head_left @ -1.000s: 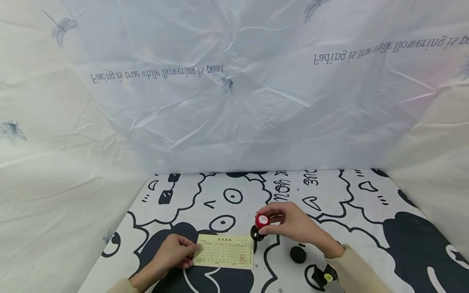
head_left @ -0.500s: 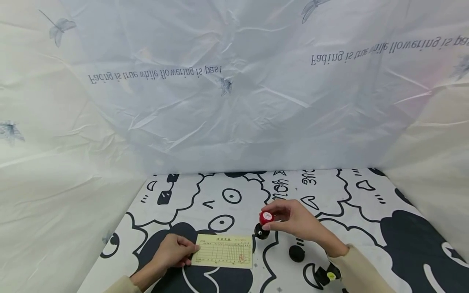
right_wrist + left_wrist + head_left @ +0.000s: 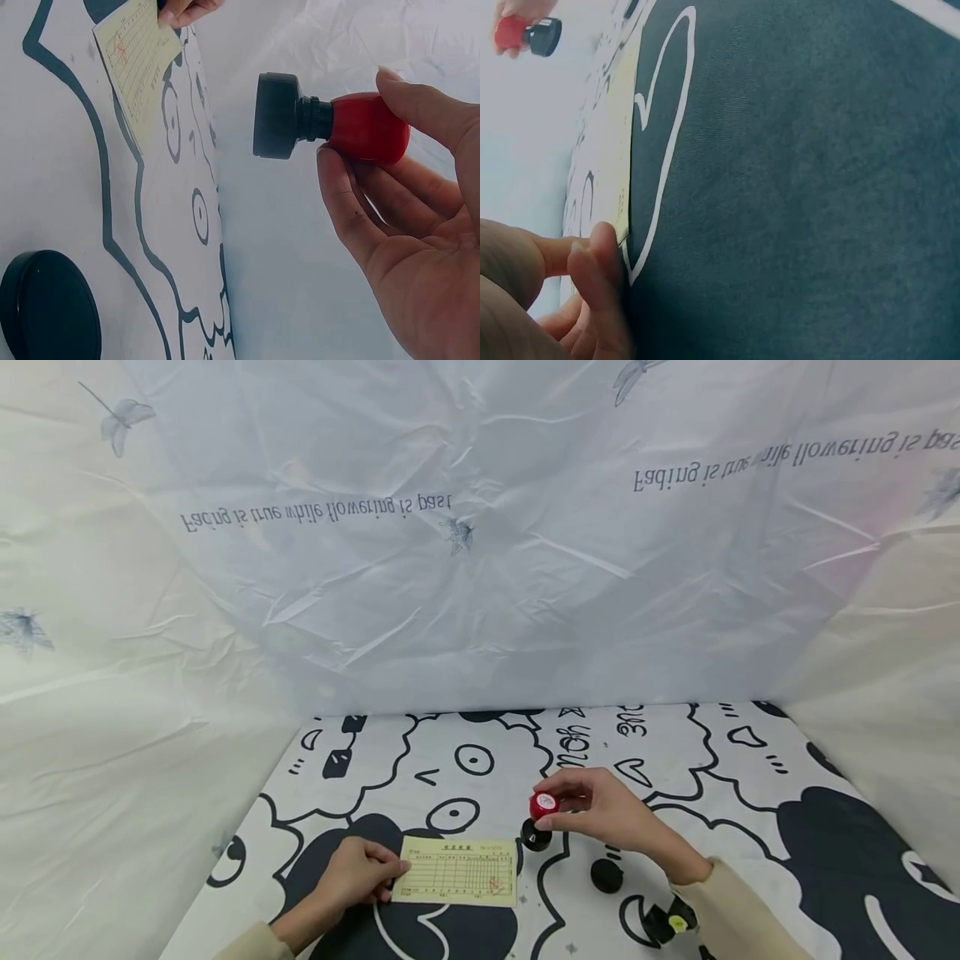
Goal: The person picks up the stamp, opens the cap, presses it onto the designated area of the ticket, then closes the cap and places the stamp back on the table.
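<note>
A rubber stamp with a red knob handle [image 3: 369, 129] and a round black base [image 3: 276, 116] is held in my right hand [image 3: 600, 810], thumb and fingers around the knob. It hangs above the cloth, just right of a yellow printed form pad [image 3: 457, 871]. The form has a ruled grid and a red stamp mark [image 3: 497, 885] near its lower right corner. My left hand [image 3: 358, 872] pinches the form's left edge between thumb and fingers, as the left wrist view shows too. A round black cap [image 3: 51, 307] lies on the cloth, near my right hand.
A black-and-white cartoon cloth [image 3: 465, 785] covers the table. Beside my right sleeve lies a black object with a yellow-green spot [image 3: 667, 923], partly hidden by the sleeve. White printed sheeting [image 3: 480, 610] rises at the back and both sides.
My right hand has shifted slightly right and away from the form with the stamp, then stayed nearly still over the last half second. My left hand keeps its place at the form.
</note>
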`<state>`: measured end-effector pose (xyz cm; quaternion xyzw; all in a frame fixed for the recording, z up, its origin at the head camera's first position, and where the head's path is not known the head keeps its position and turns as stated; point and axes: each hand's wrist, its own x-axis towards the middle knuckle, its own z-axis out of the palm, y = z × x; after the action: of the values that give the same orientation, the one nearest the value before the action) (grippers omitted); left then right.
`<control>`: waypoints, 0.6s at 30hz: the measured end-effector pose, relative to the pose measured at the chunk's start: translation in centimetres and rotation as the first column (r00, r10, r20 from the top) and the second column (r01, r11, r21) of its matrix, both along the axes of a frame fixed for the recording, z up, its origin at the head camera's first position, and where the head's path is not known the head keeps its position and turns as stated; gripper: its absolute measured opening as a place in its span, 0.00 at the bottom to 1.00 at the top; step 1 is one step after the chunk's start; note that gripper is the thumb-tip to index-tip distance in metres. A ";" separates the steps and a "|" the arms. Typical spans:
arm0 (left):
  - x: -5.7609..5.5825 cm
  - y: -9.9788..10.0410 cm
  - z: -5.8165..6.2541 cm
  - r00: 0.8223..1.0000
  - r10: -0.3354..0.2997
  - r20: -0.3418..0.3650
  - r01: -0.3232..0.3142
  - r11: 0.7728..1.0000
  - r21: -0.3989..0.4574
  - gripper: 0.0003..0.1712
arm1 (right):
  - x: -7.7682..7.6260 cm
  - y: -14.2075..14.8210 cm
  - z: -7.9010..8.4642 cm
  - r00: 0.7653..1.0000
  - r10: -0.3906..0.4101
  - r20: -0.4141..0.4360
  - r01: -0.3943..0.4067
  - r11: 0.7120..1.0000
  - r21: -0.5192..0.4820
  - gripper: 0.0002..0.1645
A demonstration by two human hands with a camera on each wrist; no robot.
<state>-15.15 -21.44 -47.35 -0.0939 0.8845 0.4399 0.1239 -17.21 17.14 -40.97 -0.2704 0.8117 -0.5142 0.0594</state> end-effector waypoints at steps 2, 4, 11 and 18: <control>0.0 0.0 0.1 1.000 -0.009 -0.008 0.009 1.000 -0.010 0.08 | 0.0 0.0 0.0 1.000 0.004 0.009 -0.003 1.000 -0.002 0.25; -0.1 0.1 0.2 1.000 -0.015 -0.022 0.014 0.999 -0.032 0.08 | 0.0 -0.1 0.0 1.000 0.004 0.015 -0.004 1.000 -0.002 0.25; -0.4 0.3 0.6 0.997 -0.005 -0.077 -0.001 0.997 -0.072 0.07 | -0.1 -0.1 0.0 1.000 0.011 0.010 -0.011 1.000 -0.002 0.25; -0.4 0.1 0.6 0.997 0.000 -0.075 -0.002 0.999 -0.036 0.09 | -0.1 -0.1 0.0 1.000 0.010 0.024 -0.010 1.000 -0.001 0.24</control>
<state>-15.56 -21.35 -46.73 -0.0800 0.8963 0.4270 0.0886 -17.29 17.06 -41.00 -0.2684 0.8093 -0.5176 0.0713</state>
